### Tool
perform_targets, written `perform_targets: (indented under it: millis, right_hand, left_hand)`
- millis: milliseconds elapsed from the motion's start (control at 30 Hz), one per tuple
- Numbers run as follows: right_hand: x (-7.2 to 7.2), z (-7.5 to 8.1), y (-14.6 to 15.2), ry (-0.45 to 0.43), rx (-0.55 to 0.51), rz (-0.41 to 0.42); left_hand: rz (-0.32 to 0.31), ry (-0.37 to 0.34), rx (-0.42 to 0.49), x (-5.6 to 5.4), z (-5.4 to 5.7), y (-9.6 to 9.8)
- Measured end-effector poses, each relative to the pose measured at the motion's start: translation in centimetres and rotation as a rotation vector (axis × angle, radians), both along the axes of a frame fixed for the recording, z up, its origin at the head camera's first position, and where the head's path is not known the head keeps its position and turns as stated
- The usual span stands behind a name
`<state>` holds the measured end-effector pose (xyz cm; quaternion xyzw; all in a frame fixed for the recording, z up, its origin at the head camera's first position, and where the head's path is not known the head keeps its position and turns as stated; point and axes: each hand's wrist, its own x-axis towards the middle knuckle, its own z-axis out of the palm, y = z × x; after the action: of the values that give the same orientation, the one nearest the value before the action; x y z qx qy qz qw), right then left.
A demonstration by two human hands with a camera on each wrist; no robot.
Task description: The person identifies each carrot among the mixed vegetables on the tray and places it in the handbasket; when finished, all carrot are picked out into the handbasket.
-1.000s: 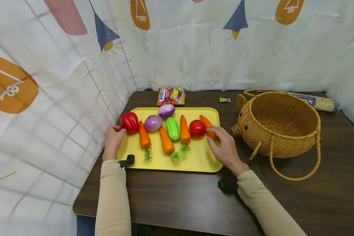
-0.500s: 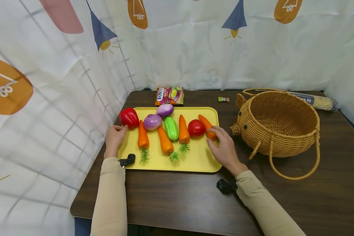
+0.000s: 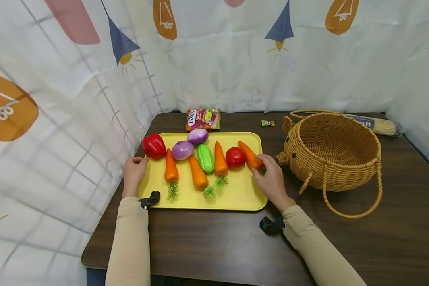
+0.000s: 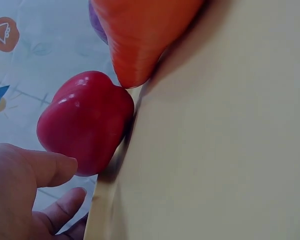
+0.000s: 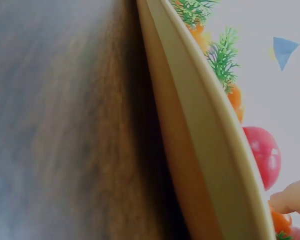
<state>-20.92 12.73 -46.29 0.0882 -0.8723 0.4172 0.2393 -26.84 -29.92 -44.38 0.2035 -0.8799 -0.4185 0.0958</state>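
My left grip [image 3: 133, 174] is loose beside the shiny, lumpy red pepper [image 3: 154, 145] at the back left corner of the long yellow tray [image 3: 236, 192], and my right grip [image 3: 272, 180] is loose too, by the pointy orange carrot [image 3: 248, 154] near the tray's right edge.

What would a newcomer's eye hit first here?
Probably the yellow tray on the dark table, with orange carrots spread across it. Next, the big wicker basket to its right, its animal snout facing the tray. Then the glossy red pepper at the tray's far left corner.
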Motion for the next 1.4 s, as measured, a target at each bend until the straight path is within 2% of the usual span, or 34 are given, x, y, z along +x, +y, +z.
perform_targets:
  millis: [300,600,733,967,1233,1400]
  right_hand:
    - [-0.5,-0.4,-0.5,-0.065,0.051,-0.091]
    - [-0.8,-0.3,-0.6,-0.095,0.081,-0.153]
    - [-0.7,-0.2,-0.8,-0.049,0.074,-0.157]
    - [-0.6,0.1,-0.9,0.096,0.030,-0.155]
    - [-0.5,1.0,-0.8,0.218,-0.109,-0.077]
    - [-0.4,2.0,-0.7,0.258,-0.128,-0.047]
  left_hand:
    - [0.033,0.041,-0.065,0.1,-0.5,0.1]
    - [0.046,0.051,-0.058,0.1,-0.4,0.3]
    - [0.049,0.046,-0.053,0.1,-0.5,0.4]
    - [0.037,0.022,-0.041,0.1,-0.7,0.3]
    - [0.035,0.037,-0.017,0.0,-0.7,0.2]
    - [0.015,0.027,-0.056,-0.1,-0.7,0.1]
